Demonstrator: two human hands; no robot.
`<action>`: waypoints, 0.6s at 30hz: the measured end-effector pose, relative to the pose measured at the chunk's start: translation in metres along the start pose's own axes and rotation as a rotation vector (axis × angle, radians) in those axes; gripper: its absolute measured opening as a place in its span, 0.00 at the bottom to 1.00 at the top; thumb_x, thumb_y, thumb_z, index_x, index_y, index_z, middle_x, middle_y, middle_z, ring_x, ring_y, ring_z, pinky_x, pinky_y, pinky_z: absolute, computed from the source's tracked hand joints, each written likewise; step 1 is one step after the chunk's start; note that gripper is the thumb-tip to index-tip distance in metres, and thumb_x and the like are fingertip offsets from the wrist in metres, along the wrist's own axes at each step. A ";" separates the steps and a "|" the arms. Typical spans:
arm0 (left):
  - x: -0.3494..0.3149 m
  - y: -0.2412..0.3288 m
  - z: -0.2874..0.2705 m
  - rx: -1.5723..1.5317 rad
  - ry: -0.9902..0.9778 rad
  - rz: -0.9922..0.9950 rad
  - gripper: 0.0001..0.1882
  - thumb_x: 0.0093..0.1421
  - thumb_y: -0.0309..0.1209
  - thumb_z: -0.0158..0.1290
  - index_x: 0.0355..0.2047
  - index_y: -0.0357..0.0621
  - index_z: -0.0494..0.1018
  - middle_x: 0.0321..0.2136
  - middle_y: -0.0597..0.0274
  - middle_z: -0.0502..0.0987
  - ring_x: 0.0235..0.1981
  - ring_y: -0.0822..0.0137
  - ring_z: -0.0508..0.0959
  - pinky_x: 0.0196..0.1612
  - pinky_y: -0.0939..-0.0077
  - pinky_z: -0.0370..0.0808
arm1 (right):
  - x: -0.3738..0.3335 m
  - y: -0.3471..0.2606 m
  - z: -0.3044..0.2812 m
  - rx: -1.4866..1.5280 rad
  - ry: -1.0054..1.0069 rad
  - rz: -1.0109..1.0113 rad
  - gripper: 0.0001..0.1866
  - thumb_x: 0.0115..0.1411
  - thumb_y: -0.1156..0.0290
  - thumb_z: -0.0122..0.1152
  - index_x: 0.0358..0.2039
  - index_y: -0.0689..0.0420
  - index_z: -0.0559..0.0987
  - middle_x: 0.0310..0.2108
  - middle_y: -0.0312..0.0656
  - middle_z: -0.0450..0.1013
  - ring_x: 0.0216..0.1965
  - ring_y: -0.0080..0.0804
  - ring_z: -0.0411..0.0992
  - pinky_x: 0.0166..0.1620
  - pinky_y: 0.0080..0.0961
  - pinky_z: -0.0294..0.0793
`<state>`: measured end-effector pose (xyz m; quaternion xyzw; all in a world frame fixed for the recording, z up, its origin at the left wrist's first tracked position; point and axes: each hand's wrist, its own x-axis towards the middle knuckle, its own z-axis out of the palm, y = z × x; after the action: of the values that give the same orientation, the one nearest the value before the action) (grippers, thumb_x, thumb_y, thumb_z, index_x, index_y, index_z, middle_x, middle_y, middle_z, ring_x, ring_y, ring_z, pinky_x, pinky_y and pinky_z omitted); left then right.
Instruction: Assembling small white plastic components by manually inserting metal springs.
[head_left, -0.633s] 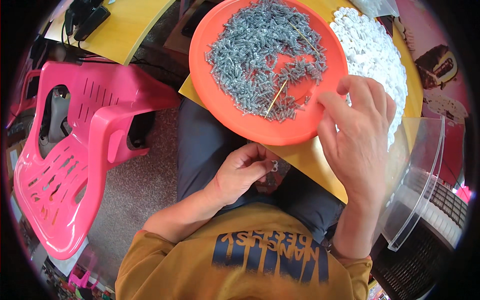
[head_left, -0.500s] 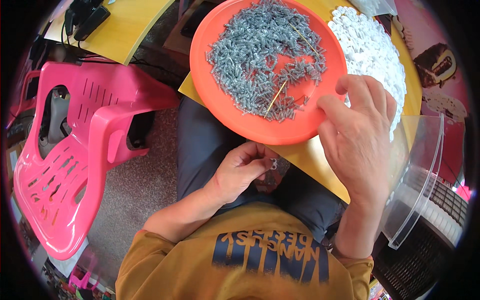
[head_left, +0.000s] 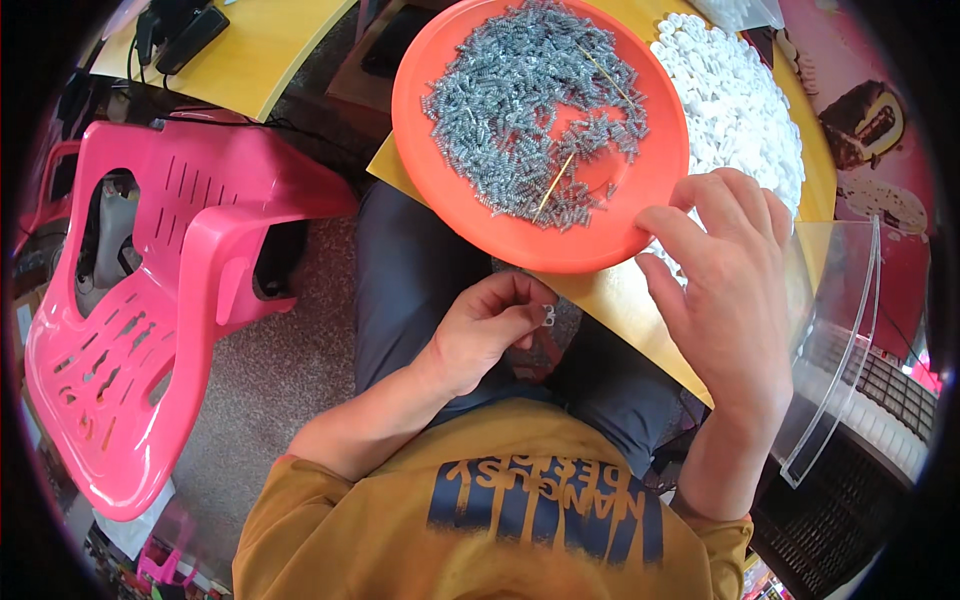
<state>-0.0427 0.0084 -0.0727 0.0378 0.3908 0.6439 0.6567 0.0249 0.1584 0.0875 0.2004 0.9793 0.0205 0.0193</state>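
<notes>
An orange-red round basin (head_left: pixel 450 205) stands at the table's edge in front of me, holding a heap of small grey metal coil springs (head_left: pixel 520 90). Two thin yellowish sticks (head_left: pixel 556 185) lie among the springs. My right hand (head_left: pixel 722 270) is at the basin's right rim, its thumb and index finger apart with nothing visible between them. Low over my lap, my left hand (head_left: pixel 492 325) is closed in a pinch. A small white plastic piece (head_left: pixel 549 316) with ring-like openings pokes out from its fingertips; the rest of it is hidden.
White small plastic parts (head_left: pixel 735 110) are heaped on the yellow table (head_left: pixel 640 330) behind and right of the basin. A clear plastic bin (head_left: pixel 835 330) stands at the right, above a dark crate (head_left: pixel 820 530). A pink plastic chair (head_left: pixel 190 290) is at my left.
My right hand has drawn back slightly to the right, from over the basin's edge to its rim. The basin appears a little higher in view. My left hand keeps its pinch.
</notes>
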 end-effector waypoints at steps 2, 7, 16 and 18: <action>0.000 0.001 0.000 -0.013 -0.004 0.002 0.08 0.53 0.22 0.47 0.35 0.36 0.68 0.26 0.69 0.69 0.23 0.81 0.67 0.28 0.87 0.65 | 0.000 0.000 0.002 0.046 0.064 -0.037 0.06 0.39 0.74 0.60 0.20 0.57 0.73 0.25 0.38 0.66 0.35 0.34 0.64 0.41 0.31 0.59; 0.000 0.001 0.001 -0.028 -0.014 0.013 0.08 0.53 0.22 0.46 0.34 0.36 0.69 0.26 0.69 0.69 0.23 0.81 0.66 0.28 0.87 0.65 | -0.002 0.005 0.007 0.122 0.096 -0.057 0.06 0.39 0.73 0.61 0.21 0.56 0.73 0.24 0.37 0.66 0.34 0.34 0.64 0.41 0.32 0.59; 0.002 0.000 0.001 -0.007 -0.008 0.005 0.08 0.54 0.21 0.46 0.35 0.36 0.69 0.26 0.69 0.69 0.23 0.81 0.65 0.29 0.88 0.65 | -0.003 0.015 0.011 0.237 0.112 -0.097 0.07 0.39 0.74 0.62 0.23 0.55 0.75 0.25 0.35 0.67 0.35 0.34 0.65 0.42 0.32 0.60; 0.003 0.000 0.001 0.004 0.005 0.006 0.08 0.54 0.21 0.47 0.35 0.36 0.69 0.26 0.70 0.70 0.23 0.81 0.65 0.29 0.88 0.64 | -0.002 0.016 0.012 0.258 0.122 -0.115 0.07 0.39 0.74 0.62 0.23 0.55 0.75 0.25 0.35 0.68 0.35 0.35 0.66 0.42 0.32 0.60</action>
<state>-0.0426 0.0111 -0.0733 0.0387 0.3935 0.6451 0.6538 0.0334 0.1728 0.0761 0.1433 0.9830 -0.0944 -0.0649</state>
